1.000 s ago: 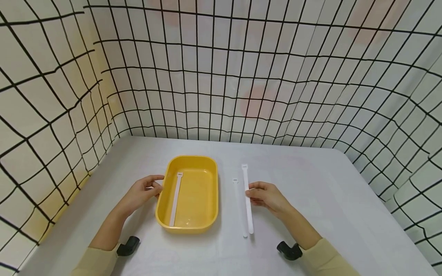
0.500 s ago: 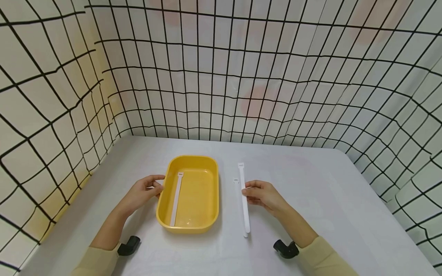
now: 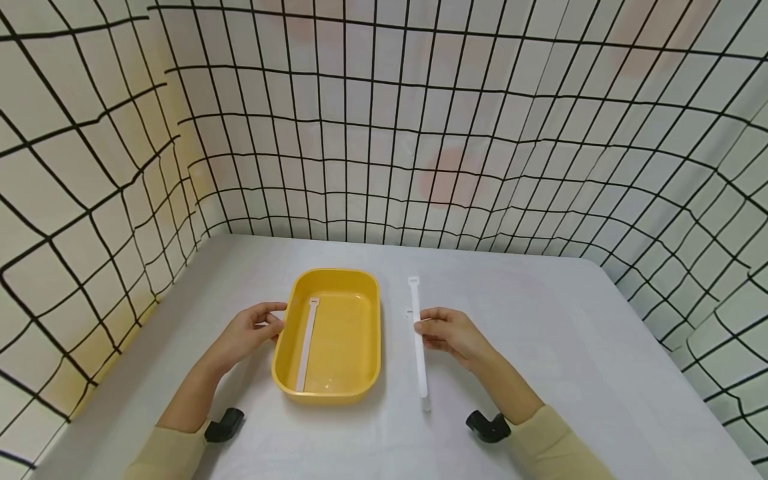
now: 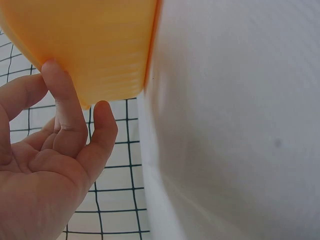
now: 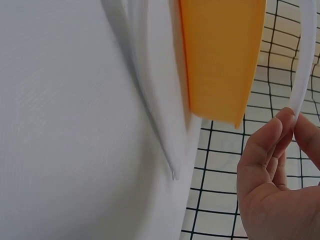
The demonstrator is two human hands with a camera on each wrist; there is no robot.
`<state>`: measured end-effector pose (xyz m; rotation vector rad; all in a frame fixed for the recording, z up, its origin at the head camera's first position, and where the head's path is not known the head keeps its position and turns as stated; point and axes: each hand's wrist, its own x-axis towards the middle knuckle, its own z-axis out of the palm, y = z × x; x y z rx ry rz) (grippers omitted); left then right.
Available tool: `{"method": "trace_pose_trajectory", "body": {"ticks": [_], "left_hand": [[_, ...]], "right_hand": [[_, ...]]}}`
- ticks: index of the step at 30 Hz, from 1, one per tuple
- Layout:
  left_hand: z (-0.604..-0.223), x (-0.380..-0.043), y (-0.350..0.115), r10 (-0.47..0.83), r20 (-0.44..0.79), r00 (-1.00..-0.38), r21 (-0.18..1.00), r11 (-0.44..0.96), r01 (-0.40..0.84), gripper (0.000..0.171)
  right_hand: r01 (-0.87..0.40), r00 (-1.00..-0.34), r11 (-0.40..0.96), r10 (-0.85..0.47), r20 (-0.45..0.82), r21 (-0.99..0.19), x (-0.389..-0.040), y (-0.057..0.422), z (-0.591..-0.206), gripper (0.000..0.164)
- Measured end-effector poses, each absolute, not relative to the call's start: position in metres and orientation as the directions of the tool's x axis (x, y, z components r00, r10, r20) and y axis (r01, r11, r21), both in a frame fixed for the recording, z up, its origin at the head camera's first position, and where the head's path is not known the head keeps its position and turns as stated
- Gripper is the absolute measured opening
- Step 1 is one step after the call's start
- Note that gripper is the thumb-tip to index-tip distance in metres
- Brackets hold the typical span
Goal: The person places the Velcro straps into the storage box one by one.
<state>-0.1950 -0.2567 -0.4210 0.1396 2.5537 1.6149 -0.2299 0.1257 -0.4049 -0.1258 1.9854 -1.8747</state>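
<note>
Head view: black-grid backdrop (image 3: pixel 360 143) behind white bench (image 3: pixel 540 320). Yellow tray (image 3: pixel 342 340) on the bench, between both hands. Left hand (image 3: pixel 252 330) at tray's left side, fingers loosely bent, fingertips touching it. Right hand (image 3: pixel 453 333) pinches held strap (image 3: pixel 420 367), white, raised off the bench right of tray. Below it, lower strap (image 3: pixel 426 404) lies on the bench, mostly hidden. Third strap (image 3: pixel 307 347) lies lengthwise inside tray, near its left wall.

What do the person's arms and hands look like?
The left hand and right hand are bare, with no gloves or rings visible. The left sleeve and right sleeve are pale yellow, ending on the forearms. A small, angled black piece sits by each sleeve's end; I see no cables.
</note>
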Motion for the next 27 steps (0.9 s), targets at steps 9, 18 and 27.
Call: {"method": "trace_pose_trajectory", "body": {"ticks": [9, 18, 27], "left_hand": [[-0.423, -0.196, -0.258, 0.145, -0.043, -0.989, 0.908, 0.418, 0.021, 0.048], [-0.423, -0.194, -0.257, 0.134, -0.037, -0.99, 0.904, 0.427, 0.024, 0.047], [-0.423, -0.194, -0.256, 0.127, -0.04, -0.991, 0.9, 0.435, 0.02, 0.047]], "right_hand": [[0.22, -0.909, 0.083, -0.343, -0.235, -0.972, -0.232, 0.117, -0.407, 0.03], [0.221, -0.908, 0.07, -0.35, -0.231, -0.973, -0.233, 0.106, -0.405, 0.03], [0.218, -0.898, 0.026, -0.387, -0.211, -0.976, -0.236, 0.094, -0.405, 0.026]]}}
